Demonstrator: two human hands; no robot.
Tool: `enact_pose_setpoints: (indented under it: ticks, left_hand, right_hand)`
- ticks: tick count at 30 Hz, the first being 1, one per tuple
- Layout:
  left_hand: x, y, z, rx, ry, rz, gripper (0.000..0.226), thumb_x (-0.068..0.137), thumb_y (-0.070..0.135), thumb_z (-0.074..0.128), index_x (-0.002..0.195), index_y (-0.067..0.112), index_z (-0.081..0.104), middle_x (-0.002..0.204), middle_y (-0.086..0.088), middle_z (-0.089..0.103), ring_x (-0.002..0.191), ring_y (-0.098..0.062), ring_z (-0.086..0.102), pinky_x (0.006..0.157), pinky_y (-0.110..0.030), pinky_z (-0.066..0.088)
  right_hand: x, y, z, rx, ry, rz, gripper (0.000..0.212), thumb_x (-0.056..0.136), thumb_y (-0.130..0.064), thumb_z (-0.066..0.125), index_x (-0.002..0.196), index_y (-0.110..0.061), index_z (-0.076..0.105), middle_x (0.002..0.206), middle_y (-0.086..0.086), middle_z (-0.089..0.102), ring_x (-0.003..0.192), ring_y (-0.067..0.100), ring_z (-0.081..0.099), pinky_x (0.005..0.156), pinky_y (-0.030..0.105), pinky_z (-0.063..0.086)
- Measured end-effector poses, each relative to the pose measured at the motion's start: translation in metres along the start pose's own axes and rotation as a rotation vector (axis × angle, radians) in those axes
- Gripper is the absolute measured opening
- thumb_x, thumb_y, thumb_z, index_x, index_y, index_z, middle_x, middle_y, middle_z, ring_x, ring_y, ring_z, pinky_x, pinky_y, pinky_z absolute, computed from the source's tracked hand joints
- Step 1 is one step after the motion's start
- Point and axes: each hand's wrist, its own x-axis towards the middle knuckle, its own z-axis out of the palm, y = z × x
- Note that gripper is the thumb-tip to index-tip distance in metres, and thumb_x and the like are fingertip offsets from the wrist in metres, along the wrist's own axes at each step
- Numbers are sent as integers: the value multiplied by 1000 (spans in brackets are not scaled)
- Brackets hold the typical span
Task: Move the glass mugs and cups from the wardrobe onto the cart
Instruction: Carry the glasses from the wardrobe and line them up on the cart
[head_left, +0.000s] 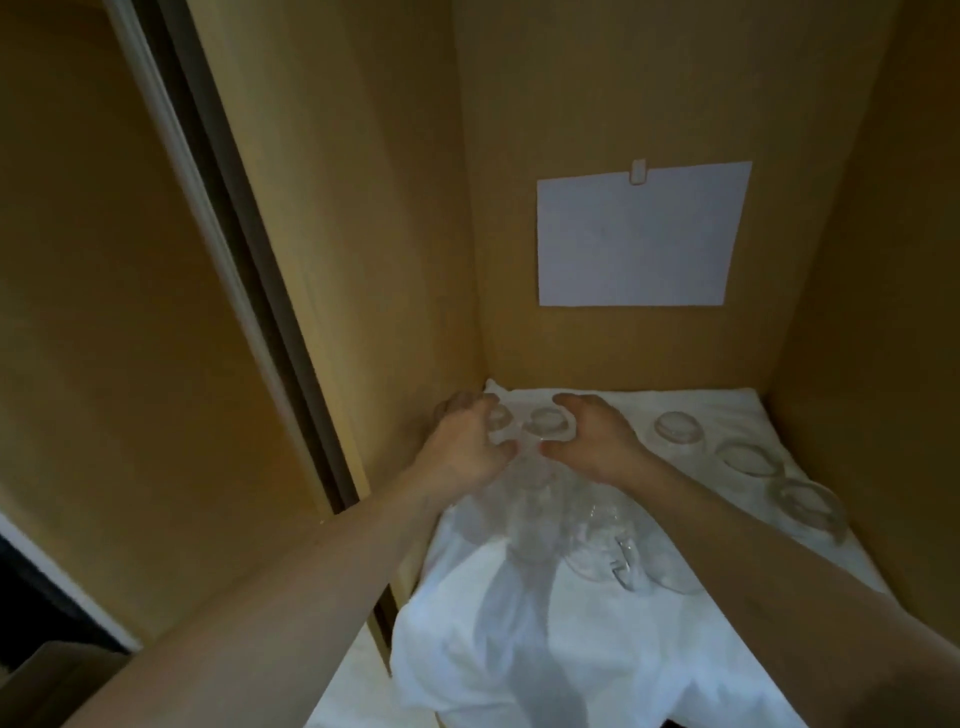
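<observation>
Near the frame's centre, clear upturned glass cups (546, 420) stand on the wardrobe's white cloth (519, 649); left hand (462, 447) and right hand (592, 436) each curl their grip around one.

Wardrobe walls (363, 208): plain ochre-brown, unpatterned. Cloth (519, 623) lining the shelf: white, unpatterned (grey in its folds). Paper sheet (639, 239) on the back wall: blank white. Glass cups (680, 426): clear, colourless.
</observation>
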Motion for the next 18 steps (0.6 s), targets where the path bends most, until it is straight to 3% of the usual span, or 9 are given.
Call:
enact_pose_setpoints:
  ticks: [4,8,11,15,18]
  left_hand:
    - [51,4,11,33,-46,-59,61,78,40,73,137,30,57,132,-4,56,122,-28,54,101,-41,49]
    - [89,3,24,158,-261,-175,76,80,31,77,148,29,44,144,-2,45,127,-26,50,100,-39,50]
    - [106,1,31,165,-436,-203,73,78,22,81,144,23,49,136,-2,53,116,-21,57,91,-35,55]
    - [123,0,32,245,-582,-197,67,75,20,82,136,18,55,124,-2,60,105,-20,62,89,-37,59]
    - [133,-1,33,223,-663,-206,69,70,19,86,134,19,58,121,-1,62,105,-19,63,91,-38,59]
  right_hand:
    - [42,4,3,-45,-81,-38,91,76,-48,82,152,-21,41,148,11,45,134,28,47,104,32,43]
    - [69,12,8,-100,-262,-69,98,69,-46,88,152,-22,42,145,6,49,132,23,49,101,30,45]
    - [82,15,15,-33,-365,-77,97,67,-35,92,150,-21,44,142,-2,54,126,15,53,101,27,47]
    - [100,8,14,-170,-497,-99,81,65,-30,91,137,-19,54,115,-7,58,104,13,59,83,26,55]
    - [111,2,15,-286,-580,-111,74,66,-30,90,132,-15,58,118,-1,62,104,16,63,85,31,59]
